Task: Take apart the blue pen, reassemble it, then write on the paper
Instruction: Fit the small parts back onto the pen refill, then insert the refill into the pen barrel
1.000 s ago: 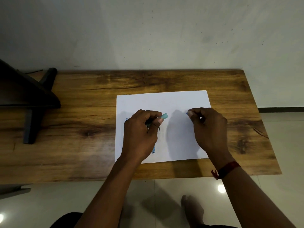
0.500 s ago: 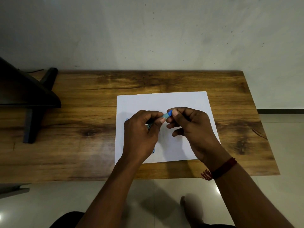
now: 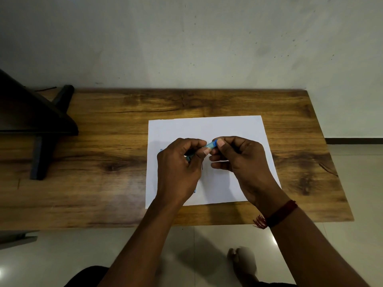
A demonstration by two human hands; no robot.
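Wooden table (image 3: 116, 183) against a pale wall holds one white sheet of paper (image 3: 207, 129). Two bare hands meet above the sheet. Left hand (image 3: 178, 170) is closed around one blue pen (image 3: 210, 145); right hand (image 3: 242, 160) pinches the pen's upper end between thumb and forefinger. One red thread bracelet (image 3: 277, 214) circles the right wrist.
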